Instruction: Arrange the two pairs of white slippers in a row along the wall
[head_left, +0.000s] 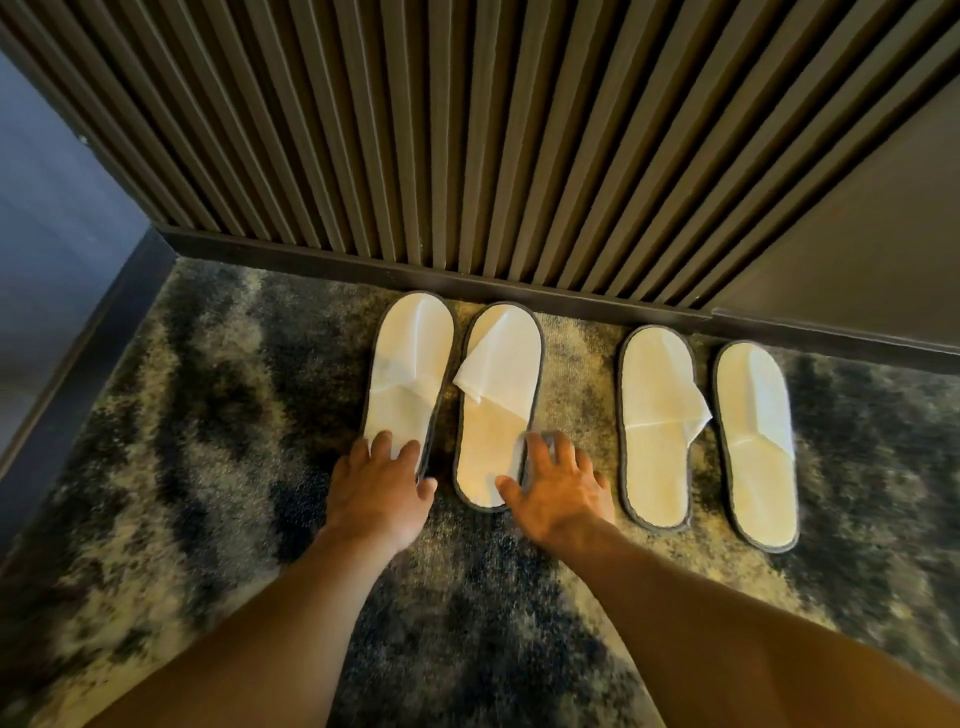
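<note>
The left hand, fingers spread, covers the heel of the far-left slipper, the right hand, open and blurred, rests on its neighbour, while the right pair lies near the slatted wall.

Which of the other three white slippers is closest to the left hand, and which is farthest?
From the left hand, which rests on the far-left slipper:
1. White cloth slipper with the turned-up flap, right beside it.
2. White cloth slipper third along, past the gap.
3. White cloth slipper at the far right.
</note>
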